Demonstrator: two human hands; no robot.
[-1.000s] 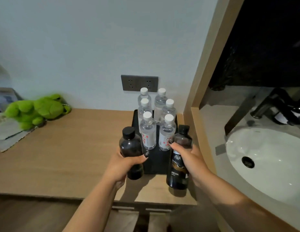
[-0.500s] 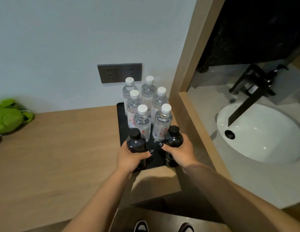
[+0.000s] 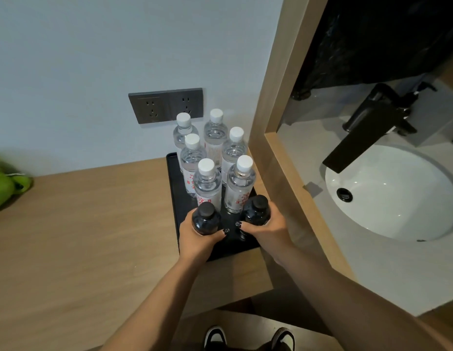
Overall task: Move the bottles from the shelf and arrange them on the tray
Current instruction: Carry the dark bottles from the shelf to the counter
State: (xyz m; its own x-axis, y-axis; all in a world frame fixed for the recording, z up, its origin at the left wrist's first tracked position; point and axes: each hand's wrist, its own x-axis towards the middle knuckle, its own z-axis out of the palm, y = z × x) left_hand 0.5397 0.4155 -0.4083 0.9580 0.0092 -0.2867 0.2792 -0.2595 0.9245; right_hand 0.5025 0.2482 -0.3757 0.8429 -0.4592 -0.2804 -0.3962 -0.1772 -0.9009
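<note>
At the tray's [image 3: 172, 188] near edge, two upright dark bottles were gripped, one by each hand. The left bottle [image 3: 205, 221] was clasped by the left hand [image 3: 195, 239], the right bottle [image 3: 257, 210] by the right hand [image 3: 267, 228], both just before the clear bottles [image 3: 209, 186].

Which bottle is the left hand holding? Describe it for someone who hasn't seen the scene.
Find the black tray on the wooden counter below the wall socket. At its near edge the left hand grips the left dark bottle: black cap, unlike the white-capped clear bottles behind.

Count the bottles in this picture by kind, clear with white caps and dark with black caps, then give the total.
Clear bottles with white caps: 6
Dark bottles with black caps: 2
Total: 8
</note>
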